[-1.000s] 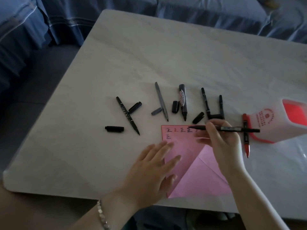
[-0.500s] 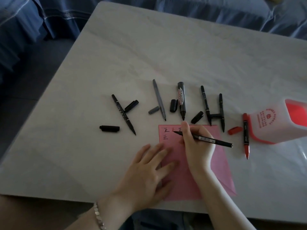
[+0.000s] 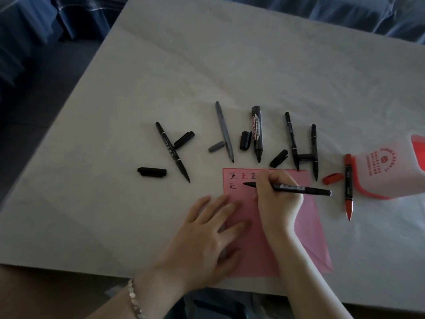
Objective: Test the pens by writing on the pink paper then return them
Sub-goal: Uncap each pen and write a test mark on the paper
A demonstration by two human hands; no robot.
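Pens lie uncapped in a row on the table (image 3: 207, 65), just beyond the pink paper (image 3: 276, 238), which sits at the near edge. One black pen (image 3: 296, 188) is held in the right hand (image 3: 277, 199), the fingers closed around its barrel, and its tip is placed on the second row, beside the mark already written there. The left hand (image 3: 207, 240) is laid flat, fingers spread, on the left part of the sheet and grips nothing. For a good test, the paper should be kept pressed, the stroke should be made slowly with light pressure, and the new mark should be kept apart from the others. The red pen (image 3: 347, 187) and the holder (image 3: 391, 171) are near on the right.
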